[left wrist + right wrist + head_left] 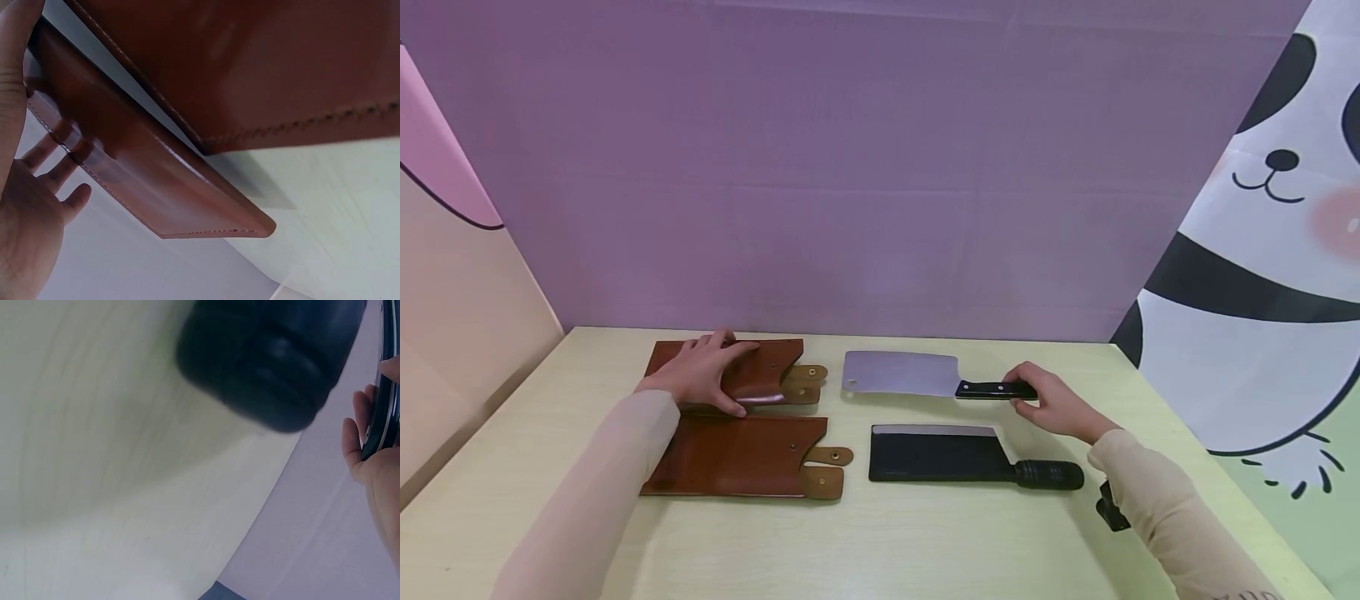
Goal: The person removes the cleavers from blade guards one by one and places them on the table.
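Observation:
At the far left of the table, my left hand (700,372) spans a brown leather knife sheath (769,375), thumb at its near edge and fingers at its far edge. The left wrist view shows fingers against the stitched edge of that sheath (144,162). A second, larger brown sheath (730,458) lies nearer to me. My right hand (1051,402) holds the black riveted handle (992,390) of a cleaver with a shiny blade (898,372). Part of that handle (382,419) shows in the right wrist view. Nearer lies a black-bladed cleaver (936,454) with a ribbed handle (1048,475).
Both sheaths have snap straps (829,455) on their right ends, facing the cleavers. A purple cloth (850,167) rises behind the pale wooden table (820,550). A panda picture (1262,375) is on the right. The black handle end (269,369) looms close in the right wrist view.

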Demonstrator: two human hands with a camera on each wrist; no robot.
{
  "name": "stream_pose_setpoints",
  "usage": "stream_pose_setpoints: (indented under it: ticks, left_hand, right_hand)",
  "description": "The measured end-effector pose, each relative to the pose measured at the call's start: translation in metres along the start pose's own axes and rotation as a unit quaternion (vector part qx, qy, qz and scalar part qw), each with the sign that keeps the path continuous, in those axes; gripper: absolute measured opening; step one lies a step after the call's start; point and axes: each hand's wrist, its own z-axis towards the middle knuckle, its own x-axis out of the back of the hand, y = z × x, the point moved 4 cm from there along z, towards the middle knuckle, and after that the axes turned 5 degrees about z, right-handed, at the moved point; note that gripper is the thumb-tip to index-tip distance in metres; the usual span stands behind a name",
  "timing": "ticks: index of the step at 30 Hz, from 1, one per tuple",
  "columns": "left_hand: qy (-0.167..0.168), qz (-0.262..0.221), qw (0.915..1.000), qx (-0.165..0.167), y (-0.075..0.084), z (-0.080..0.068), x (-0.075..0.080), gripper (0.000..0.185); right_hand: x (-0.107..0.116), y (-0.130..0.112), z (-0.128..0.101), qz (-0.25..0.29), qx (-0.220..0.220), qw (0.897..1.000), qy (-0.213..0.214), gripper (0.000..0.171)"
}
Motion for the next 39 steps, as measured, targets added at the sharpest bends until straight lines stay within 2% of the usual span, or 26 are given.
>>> stream_pose_setpoints:
  ticks: [13, 21, 26, 33, 39]
  left_hand:
    - [-0.011, -0.001, 0.9999, 0.004, 0.013, 0.008, 0.0, 0.1]
    - [-0.001, 0.012, 0.9999, -0.008, 0.021, 0.017, -0.003, 0.1]
    - [0.001, 0.018, 0.9998, -0.01, 0.022, 0.021, -0.006, 0.101]
    - [0.005, 0.009, 0.9999, -0.013, 0.025, 0.024, -0.007, 0.099]
    - [0.004, 0.006, 0.9999, -0.01, 0.024, 0.026, -0.013, 0.098]
  right_hand:
    - [0.01, 0.011, -0.013, -0.019, -0.02, 1.0, 0.004, 0.022]
    - [0.016, 0.019, -0.02, -0.028, -0.013, 0.999, 0.014, 0.022]
    - [0.017, 0.021, -0.022, -0.022, -0.02, 1.0, 0.009, 0.022]
    - [0.016, 0.024, -0.024, -0.019, -0.055, 0.998, -0.012, 0.023]
    - [0.014, 0.024, -0.026, -0.021, -0.047, 0.999, -0.01, 0.022]
